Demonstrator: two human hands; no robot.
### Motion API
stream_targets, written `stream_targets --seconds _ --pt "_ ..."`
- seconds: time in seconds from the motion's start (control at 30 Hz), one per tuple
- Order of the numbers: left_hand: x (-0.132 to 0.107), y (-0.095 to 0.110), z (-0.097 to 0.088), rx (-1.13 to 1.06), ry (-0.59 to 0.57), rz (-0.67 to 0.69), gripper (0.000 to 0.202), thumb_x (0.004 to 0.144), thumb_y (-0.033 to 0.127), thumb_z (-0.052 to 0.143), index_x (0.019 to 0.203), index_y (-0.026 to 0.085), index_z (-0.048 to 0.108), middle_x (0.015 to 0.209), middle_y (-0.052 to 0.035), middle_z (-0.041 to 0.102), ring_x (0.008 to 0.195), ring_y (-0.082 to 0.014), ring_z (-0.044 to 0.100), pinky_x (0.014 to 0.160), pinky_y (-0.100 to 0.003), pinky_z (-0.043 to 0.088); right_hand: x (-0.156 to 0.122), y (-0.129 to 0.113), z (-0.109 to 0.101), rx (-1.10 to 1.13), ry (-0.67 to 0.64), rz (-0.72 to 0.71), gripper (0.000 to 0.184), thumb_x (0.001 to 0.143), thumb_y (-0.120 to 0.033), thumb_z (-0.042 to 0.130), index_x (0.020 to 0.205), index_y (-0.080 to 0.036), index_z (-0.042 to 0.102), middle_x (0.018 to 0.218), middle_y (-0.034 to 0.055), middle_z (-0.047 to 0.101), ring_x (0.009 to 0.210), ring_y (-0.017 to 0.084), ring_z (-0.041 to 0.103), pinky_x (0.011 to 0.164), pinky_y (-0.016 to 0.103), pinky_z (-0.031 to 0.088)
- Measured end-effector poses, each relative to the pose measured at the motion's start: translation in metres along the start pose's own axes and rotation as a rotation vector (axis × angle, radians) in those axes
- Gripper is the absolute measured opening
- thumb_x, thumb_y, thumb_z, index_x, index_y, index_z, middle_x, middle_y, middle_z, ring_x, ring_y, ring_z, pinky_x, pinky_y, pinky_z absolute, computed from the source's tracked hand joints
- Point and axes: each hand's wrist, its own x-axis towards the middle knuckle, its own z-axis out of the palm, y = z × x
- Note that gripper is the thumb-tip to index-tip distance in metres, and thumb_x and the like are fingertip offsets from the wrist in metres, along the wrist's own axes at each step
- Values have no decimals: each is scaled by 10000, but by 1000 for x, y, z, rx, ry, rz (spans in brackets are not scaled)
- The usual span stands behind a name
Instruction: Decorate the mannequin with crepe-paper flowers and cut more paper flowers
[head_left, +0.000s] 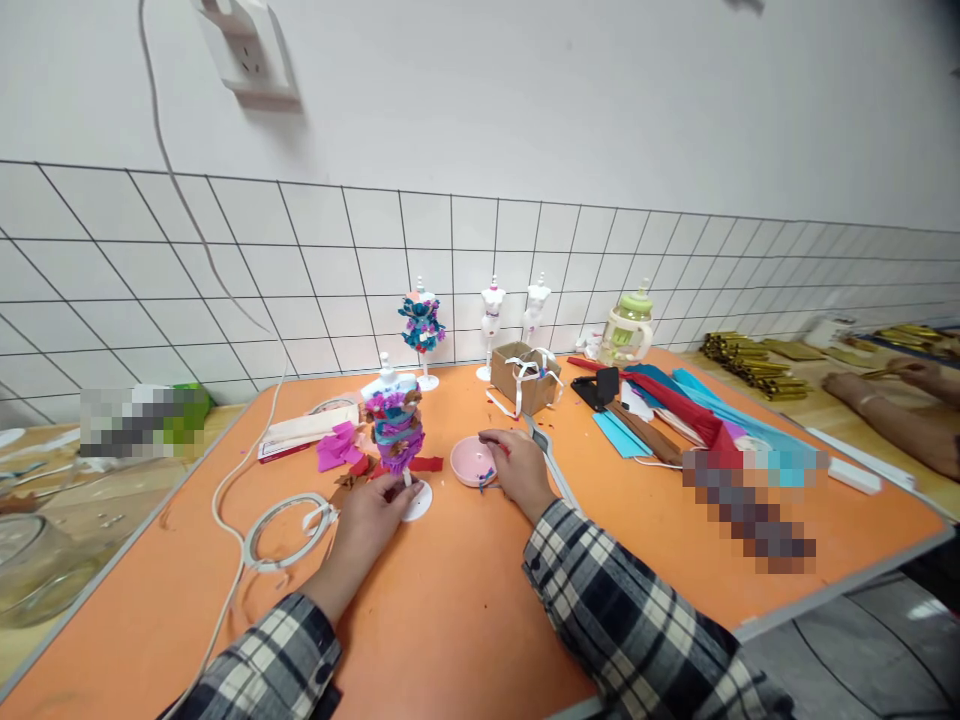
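Observation:
My left hand point(373, 515) closes around the lower stem of a small white dress form point(397, 430), just above its round base. Ruffled purple, teal and brown paper wraps the form's body. Over the right rim of a shallow pink bowl point(468, 460), my right hand point(519, 468) has its fingertips pressed together; whatever they may hold is too small to make out. Tiny dark bits lie in the bowl by those fingers. Red and brown paper scraps point(427, 464) lie behind and beside the form.
Behind stand a teal-decorated dress form point(421, 325), two bare forms point(492, 310), a cardboard box point(517, 380) with white ribbon and a green-lidded bottle point(628, 328). Tape rolls point(259, 545) and a cable lie left; folded coloured paper point(697, 410) lies right. Another person's hands point(874, 395) work far right.

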Motion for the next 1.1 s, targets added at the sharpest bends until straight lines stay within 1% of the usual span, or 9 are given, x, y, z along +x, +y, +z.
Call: stream_targets --seconds 0.13,0.23,0.53,0.63,0.7,0.83,0.9,1.0,1.1 --pt "-3 1 -7 -17 -13 19 385 812 533 603 922 223 804 816 -8 804 784 -264 718 650 -290 484 0 -1 -12 -1 16 -63 242 908 -200 566 1065 -193 749 1068 88 754 1052 232 637 963 391 475" --pt "-7 4 -10 -41 -2 23 409 812 532 601 960 211 807 836 -19 814 781 -265 721 654 -292 499 -3 -7 -18 -2 36 -99 242 903 -192 555 1055 -176 743 1032 95 743 1014 243 627 935 403 464" --pt "-26 12 -11 -144 5 49 450 805 546 583 990 184 775 781 -37 781 687 -246 701 598 -298 523 -19 -29 -6 72 54 -153 262 882 -186 537 1055 -196 734 914 71 725 878 218 619 837 370 455" --pt "-28 15 -11 -165 -10 71 413 818 532 578 954 189 765 775 -35 769 702 -249 699 625 -305 531 -17 -30 -5 126 91 -118 249 891 -232 543 1048 -181 729 898 81 711 886 223 620 845 377 462" --pt "-27 17 -10 -179 -15 90 389 816 525 584 919 192 758 786 -39 768 731 -256 703 658 -314 541 -9 -34 -4 173 139 -66 300 927 -295 511 1118 -161 701 947 106 707 908 225 628 823 368 483" --pt "-25 21 -8 -217 -16 127 393 811 526 583 922 188 750 830 -62 779 761 -268 713 692 -330 564 23 -63 -10 316 176 12 502 1034 -393 300 1463 -187 458 1309 156 644 1097 205 651 812 320 532" --pt "-25 22 -7 -227 -12 146 391 809 521 586 924 188 755 841 -72 786 767 -274 719 705 -341 573 40 -85 -18 604 112 90 563 1027 -482 306 1518 -218 389 1472 153 538 1273 242 581 901 370 535" --pt "-24 20 -8 -229 0 176 369 809 509 593 902 193 760 846 -78 793 762 -279 723 697 -346 580 56 -116 -30 768 -16 105 685 952 -569 468 1528 -212 369 1547 146 454 1413 276 456 1019 433 490" --pt "-23 16 -7 -223 17 205 353 822 494 582 884 196 760 817 -70 789 736 -271 724 668 -335 581 58 -133 -37 750 -44 92 640 871 -544 587 1407 -206 500 1451 149 549 1368 284 490 1058 450 454"
